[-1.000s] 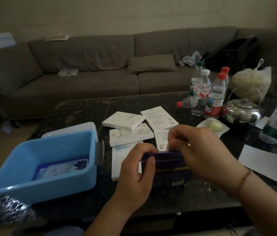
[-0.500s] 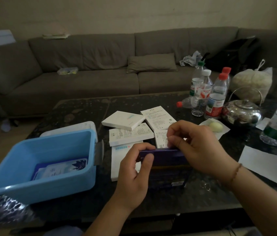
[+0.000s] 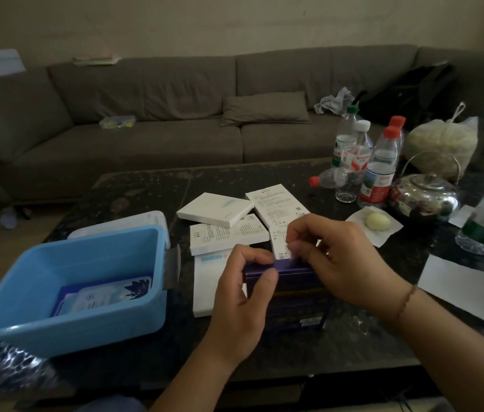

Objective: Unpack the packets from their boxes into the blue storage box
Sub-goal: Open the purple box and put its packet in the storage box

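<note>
Purple carton (image 3: 294, 295) centre frame, pinched by both hands: left (image 3: 243, 295), right (image 3: 338, 263) at flap; may tear/tip if yanked.

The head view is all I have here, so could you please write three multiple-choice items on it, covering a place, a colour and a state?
1. Where does the blue storage box sit relative to the purple box?
A. To its left
B. To its right
C. On top of it

2. What colour is the cap of the bottle lying on its side?
A. Green
B. Red
C. White

3. What is the left hand doing?
A. Resting flat on the table
B. Reaching into the storage box
C. Gripping the purple box

Answers: 1 A, it stands at the table's left side; 2 B, its cap shows red; 3 C, thumb and fingers curl round the box's top edge.
</note>
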{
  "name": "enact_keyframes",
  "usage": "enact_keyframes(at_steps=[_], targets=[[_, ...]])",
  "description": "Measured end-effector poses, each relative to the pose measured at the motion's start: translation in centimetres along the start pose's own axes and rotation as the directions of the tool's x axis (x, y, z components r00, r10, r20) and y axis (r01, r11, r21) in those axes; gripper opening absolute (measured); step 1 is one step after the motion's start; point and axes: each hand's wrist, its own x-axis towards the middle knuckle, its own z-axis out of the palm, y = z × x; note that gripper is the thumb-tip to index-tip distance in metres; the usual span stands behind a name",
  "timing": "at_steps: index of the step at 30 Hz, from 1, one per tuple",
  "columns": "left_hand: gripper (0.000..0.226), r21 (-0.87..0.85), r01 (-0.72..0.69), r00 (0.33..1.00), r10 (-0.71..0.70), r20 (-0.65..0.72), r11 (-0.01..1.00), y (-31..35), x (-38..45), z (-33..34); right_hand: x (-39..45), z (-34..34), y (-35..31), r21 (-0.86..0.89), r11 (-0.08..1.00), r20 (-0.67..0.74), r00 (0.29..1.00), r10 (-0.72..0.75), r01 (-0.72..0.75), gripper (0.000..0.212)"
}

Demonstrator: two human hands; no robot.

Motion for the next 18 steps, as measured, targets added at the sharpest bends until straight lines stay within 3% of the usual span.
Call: enact_keyframes(at_steps=[3,5,8,11,14,18], targets=[[0.026,-0.022,0.034,0.999,-0.034,-0.023,0.999,0.0,0.1,0.3,-0.8,0.4,0.3,-0.008,1.000,-0.063,0.998,-0.008,0.008,0.029],[0.027,0.005,0.025,0.999,-0.025,-0.029,1.000,0.1,0.4,0.4,-1.3,0.5,0.2,-0.036,0.999,-0.106,0.994,-0.032,0.028,0.016],[0.021,0.054,0.018,0.999,-0.016,-0.040,0.998,0.2,0.6,0.4,-2.5,1.0,0.1,-0.238,0.962,-0.152,0.973,-0.172,0.133,0.012],[0.011,0.101,-0.013,0.998,0.019,-0.058,0.995,0.0,0.5,0.5,-3.7,2.4,0.5,-0.370,0.919,-0.220,0.948,-0.229,0.136,0.013],[0.012,0.137,-0.067,0.992,0.081,-0.100,0.988,-0.1,0.2,0.9,-4.2,4.0,1.2,-0.399,0.908,-0.342,0.897,-0.280,0.131,0.009],[0.022,0.049,-0.081,0.979,0.088,-0.184,0.996,0.1,0.1,1.9,-4.4,5.4,2.6,-0.464,0.850,-0.411,0.789,-0.457,0.250,0.006]])
